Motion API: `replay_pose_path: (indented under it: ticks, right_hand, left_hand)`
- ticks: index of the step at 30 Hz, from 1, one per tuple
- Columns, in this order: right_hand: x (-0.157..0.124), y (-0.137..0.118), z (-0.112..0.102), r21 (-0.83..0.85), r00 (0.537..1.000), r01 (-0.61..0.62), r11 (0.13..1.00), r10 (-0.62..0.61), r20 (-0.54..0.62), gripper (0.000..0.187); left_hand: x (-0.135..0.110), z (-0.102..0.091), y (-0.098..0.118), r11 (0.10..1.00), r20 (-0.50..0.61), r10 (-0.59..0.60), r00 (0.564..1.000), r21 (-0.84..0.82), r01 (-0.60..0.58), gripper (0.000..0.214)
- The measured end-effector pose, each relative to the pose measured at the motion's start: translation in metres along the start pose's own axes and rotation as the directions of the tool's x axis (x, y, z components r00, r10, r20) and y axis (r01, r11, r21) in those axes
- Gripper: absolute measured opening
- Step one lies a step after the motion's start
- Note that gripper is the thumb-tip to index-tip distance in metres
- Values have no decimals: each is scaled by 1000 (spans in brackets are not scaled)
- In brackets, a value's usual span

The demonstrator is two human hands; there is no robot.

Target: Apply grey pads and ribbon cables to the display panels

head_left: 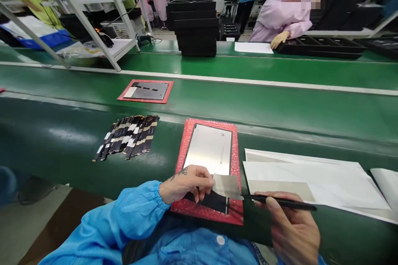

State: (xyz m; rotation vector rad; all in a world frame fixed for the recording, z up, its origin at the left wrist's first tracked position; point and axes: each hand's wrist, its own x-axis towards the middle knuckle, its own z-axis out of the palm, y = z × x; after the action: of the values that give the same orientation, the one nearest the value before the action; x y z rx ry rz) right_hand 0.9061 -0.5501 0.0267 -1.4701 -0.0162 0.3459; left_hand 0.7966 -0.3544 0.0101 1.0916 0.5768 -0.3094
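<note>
A flat silver panel (209, 149) with a black lower band lies on a red bubble-wrap sheet (234, 219) in front of me. Over its lower part, my left hand (192, 181) pinches the left edge of a thin grey rectangular sticker (226, 185). My right hand (292, 223) grips black tweezers (286, 203), whose tip meets the sticker's lower right corner. To the right, white backing sheets (280, 172) with grey patches lie partly under the right hand.
Several black flex cable strips (129, 136) lie in a pile at left. A second panel (151, 90) rests on red wrap farther back. Beyond a white rail (211, 78) stand stacked black trays (195, 29), a metal rack (93, 20) and a person in pink (273, 16).
</note>
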Motion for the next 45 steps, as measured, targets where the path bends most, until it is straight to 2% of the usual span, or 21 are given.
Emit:
replay_pose_path:
  ticks: [3,6,9,13,16,19,28,35,45]
  right_hand:
    - [-6,4,6,-21,999,37,999,-37,10,36]
    - [-10,12,5,-37,999,40,999,-40,0,34]
    - [-12,22,1,-60,999,7,998,-9,-34,35]
    - [-17,40,-6,-112,994,-88,990,80,-70,37]
    - [-24,54,-11,-166,991,-131,977,125,-43,37]
    - [-34,64,-12,-209,994,-106,972,102,-30,36]
    - [-49,67,-10,-213,999,-34,976,28,-29,25]
    - [-52,69,-10,-226,1000,2,974,0,9,22]
    - [-51,74,-12,-276,998,58,959,-52,32,22]
  left_hand:
    - [-4,-8,-3,999,-50,40,998,-27,-41,50]
    - [-9,-14,-5,996,-109,91,990,14,-90,48]
    - [-18,-18,-7,982,-171,157,973,131,-135,44]
    - [-29,-19,-13,927,-241,281,929,320,-197,36]
    - [-34,-20,-21,883,-236,303,924,433,-179,32]
    - [-36,-21,-29,820,-236,327,915,553,-151,31]
    - [-40,-8,-35,641,-230,465,855,753,-146,29]
    - [-41,-7,-34,582,-243,474,847,807,-94,28]
    - [-42,-6,-35,553,-243,483,841,830,-78,29]
